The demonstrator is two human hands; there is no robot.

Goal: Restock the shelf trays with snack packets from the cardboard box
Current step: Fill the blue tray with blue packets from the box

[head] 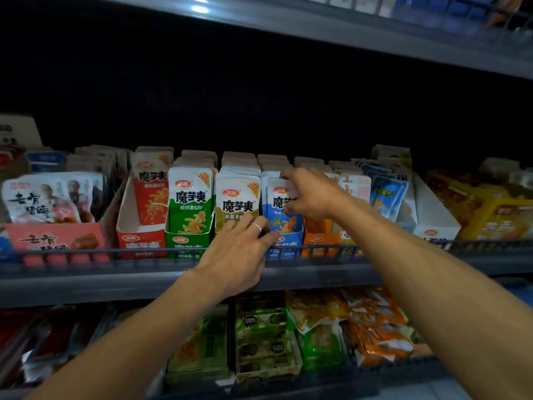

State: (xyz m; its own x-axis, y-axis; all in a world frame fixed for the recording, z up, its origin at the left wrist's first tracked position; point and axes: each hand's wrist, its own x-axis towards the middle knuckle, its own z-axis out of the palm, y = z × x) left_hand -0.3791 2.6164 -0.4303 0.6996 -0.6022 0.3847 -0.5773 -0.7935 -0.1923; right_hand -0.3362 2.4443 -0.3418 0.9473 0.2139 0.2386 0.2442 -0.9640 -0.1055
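A row of narrow shelf trays holds upright snack packets: a red tray [138,241], a green tray [187,241], olive packets [238,197], a blue tray [288,243] and an orange tray [320,241]. My right hand [310,194] reaches over the blue tray and pinches the front blue packet [278,194], fingers across its top and thumb on its face. My left hand [239,249] lies with straight fingers against the front of the olive and blue trays, a ring on one finger. The cardboard box is out of view.
A low wire rail [115,252] runs along the shelf's front edge. Pink-boxed packets [54,235] stand at the left and yellow boxes [490,209] at the right. The shelf below holds green and orange packets [259,336]. Another shelf [346,30] hangs overhead.
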